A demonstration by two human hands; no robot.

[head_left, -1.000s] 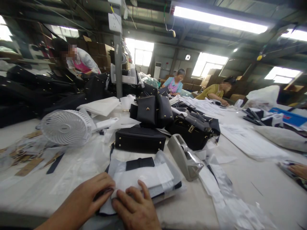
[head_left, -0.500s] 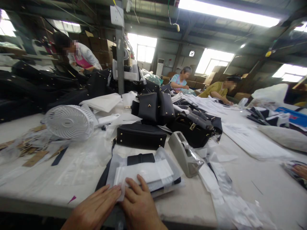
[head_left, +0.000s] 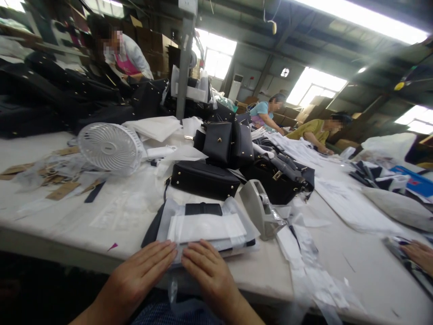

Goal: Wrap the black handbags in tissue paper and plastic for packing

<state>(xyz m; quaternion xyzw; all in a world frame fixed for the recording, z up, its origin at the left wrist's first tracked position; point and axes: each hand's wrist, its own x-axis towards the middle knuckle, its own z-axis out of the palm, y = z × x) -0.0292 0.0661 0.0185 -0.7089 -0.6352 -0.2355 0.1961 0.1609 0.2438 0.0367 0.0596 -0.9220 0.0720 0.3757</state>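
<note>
Forward reach over the wrapped bundle (head_left: 208, 228) is blocked by a black handbag (head_left: 203, 179) and the piled bags (head_left: 218, 141) behind it, while the right side is hemmed in by a grey tape dispenser (head_left: 255, 207). On the left, a low passage is offered over flat clear plastic (head_left: 117, 211) between the bundle and the white fan (head_left: 108, 148). Farther right, bare surface (head_left: 363, 262) is bounded by white strips (head_left: 288, 247) and a co-worker's hand (head_left: 418, 255).

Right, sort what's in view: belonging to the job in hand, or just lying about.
Seemingly in the job:
flat black bundle in translucent white wrapping, near edge under left hand and right hand
perhaps grey plastic tape dispenser

Apparently lying about:
round white plastic fan
flat brown tags
small magenta triangular scrap
</note>
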